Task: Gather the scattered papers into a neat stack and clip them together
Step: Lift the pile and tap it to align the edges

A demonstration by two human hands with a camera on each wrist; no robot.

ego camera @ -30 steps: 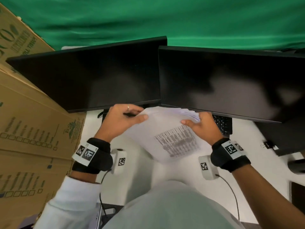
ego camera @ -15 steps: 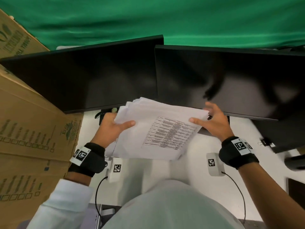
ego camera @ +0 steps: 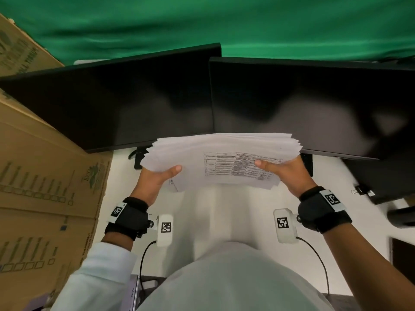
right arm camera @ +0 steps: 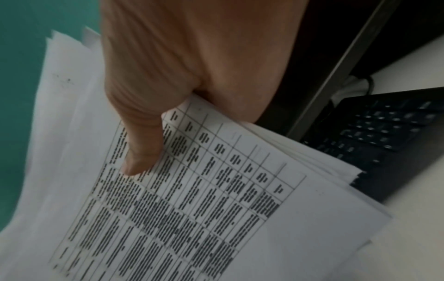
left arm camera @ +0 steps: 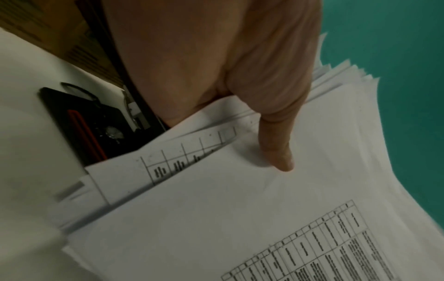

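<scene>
Papers [ego camera: 224, 149] between left hand [ego camera: 155, 178] and right hand [ego camera: 285, 173], thumbs on top

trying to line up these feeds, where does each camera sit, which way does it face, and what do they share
Head: on the head, looking forward and down at two dark monitors and the desk; shows both forearms, left hand, right hand.
Left wrist: looks along the left hand's thumb, which presses the paper stack.
Right wrist: looks along the right hand's thumb, resting on a printed table, keyboard beyond.
All three share the paper stack.
</scene>
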